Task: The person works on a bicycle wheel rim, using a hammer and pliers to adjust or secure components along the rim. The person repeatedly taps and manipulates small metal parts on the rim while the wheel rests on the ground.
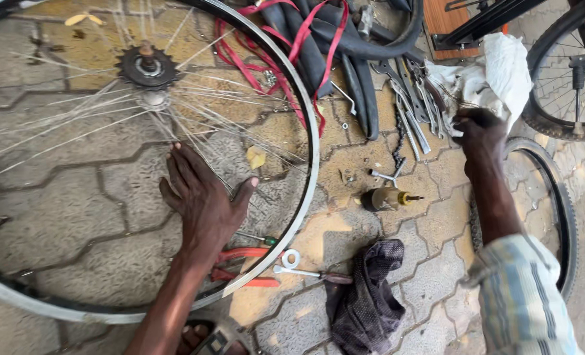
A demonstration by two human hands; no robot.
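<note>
A bare bicycle wheel rim (309, 151) with thin spokes and a toothed sprocket (149, 67) at its hub lies flat on the paving. My left hand (203, 200) rests open, palm down and fingers spread, on the spokes inside the rim. My right hand (480, 135) reaches to the far right and closes on a crumpled white rag (496, 72) beside a row of wrenches (414, 112).
Black inner tubes (335, 46) and red rim tape (292, 49) are piled behind the rim. An oil can (388, 197), scissors (305, 271), red pliers (243, 263), a dark cloth (368, 296), a loose tyre (559, 204) and another bicycle wheel (568, 72) surround me.
</note>
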